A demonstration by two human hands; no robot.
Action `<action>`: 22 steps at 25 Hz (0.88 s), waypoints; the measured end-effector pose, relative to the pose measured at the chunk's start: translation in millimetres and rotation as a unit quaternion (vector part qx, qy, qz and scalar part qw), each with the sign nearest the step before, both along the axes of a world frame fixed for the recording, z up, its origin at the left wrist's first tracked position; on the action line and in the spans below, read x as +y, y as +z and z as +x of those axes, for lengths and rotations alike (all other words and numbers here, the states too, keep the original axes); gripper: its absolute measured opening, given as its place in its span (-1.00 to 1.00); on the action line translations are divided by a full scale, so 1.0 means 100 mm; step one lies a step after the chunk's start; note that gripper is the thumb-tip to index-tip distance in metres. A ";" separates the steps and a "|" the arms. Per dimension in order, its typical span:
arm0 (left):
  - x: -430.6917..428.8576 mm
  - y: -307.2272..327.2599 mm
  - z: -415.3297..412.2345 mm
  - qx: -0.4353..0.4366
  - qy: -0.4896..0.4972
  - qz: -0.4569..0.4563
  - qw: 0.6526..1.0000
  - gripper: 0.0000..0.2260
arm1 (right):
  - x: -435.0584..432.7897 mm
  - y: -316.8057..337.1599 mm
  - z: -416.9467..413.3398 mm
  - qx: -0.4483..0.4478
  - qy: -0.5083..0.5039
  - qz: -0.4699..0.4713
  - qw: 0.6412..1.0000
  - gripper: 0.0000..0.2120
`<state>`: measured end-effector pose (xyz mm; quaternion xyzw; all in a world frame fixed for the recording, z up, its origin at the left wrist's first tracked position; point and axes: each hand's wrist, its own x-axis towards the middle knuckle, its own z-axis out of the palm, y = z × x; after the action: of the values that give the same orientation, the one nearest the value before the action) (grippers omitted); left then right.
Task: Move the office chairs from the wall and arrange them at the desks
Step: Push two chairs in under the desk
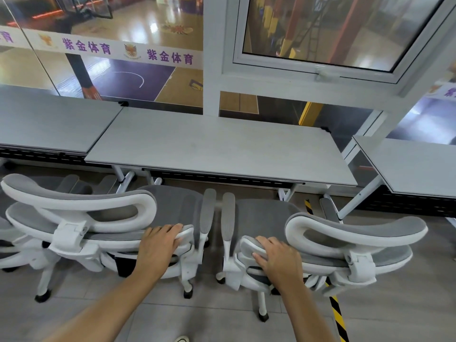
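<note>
Two white-framed office chairs with grey mesh stand side by side, facing the middle grey desk (222, 149). My left hand (158, 248) grips the top right corner of the left chair's (170, 206) backrest, fingers curled over its edge. On the right chair (266, 215), my right hand (276, 260) holds the top left corner of the backrest in the same way. Each chair carries a curved headrest, and their inner armrests almost touch between them. Both seats point under the desk's front edge.
A second desk (49, 124) adjoins on the left, a third (414, 166) on the right. Part of another chair (7, 233) shows at far left. Behind the desks is a glass wall with a white window frame (271, 77). Yellow-black tape (338, 314) marks the grey floor.
</note>
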<state>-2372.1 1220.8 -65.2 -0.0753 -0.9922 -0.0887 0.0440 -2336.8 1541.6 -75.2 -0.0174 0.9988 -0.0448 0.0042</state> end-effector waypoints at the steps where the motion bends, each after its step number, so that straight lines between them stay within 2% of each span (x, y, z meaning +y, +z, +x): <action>1: -0.01 -0.01 0.00 -0.001 0.001 0.002 1.000 -0.73 | -0.02 -0.01 0.00 -0.003 0.000 0.001 1.000 -0.61; 6: -0.08 -0.05 0.06 0.013 0.001 -0.001 1.000 -0.73 | -0.11 -0.01 -0.02 -0.011 -0.014 -0.005 1.000 -0.60; 11: -0.07 -0.03 0.09 -0.024 0.028 -0.019 0.999 -0.73 | -0.16 0.03 -0.07 -0.009 -0.016 0.001 1.000 -0.62; 17: -0.14 0.01 0.06 -0.030 0.053 -0.026 0.998 -0.72 | -0.18 0.07 -0.03 -0.017 -0.021 0.001 1.000 -0.65; 22: -0.21 0.00 0.07 -0.014 0.050 -0.023 0.998 -0.71 | -0.20 0.10 0.00 -0.027 -0.029 -0.005 0.999 -0.66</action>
<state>-2365.6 1199.3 -65.2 -0.0255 -0.9970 -0.0648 0.0330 -2337.0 1521.5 -65.1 0.0132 0.9982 -0.0506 0.0298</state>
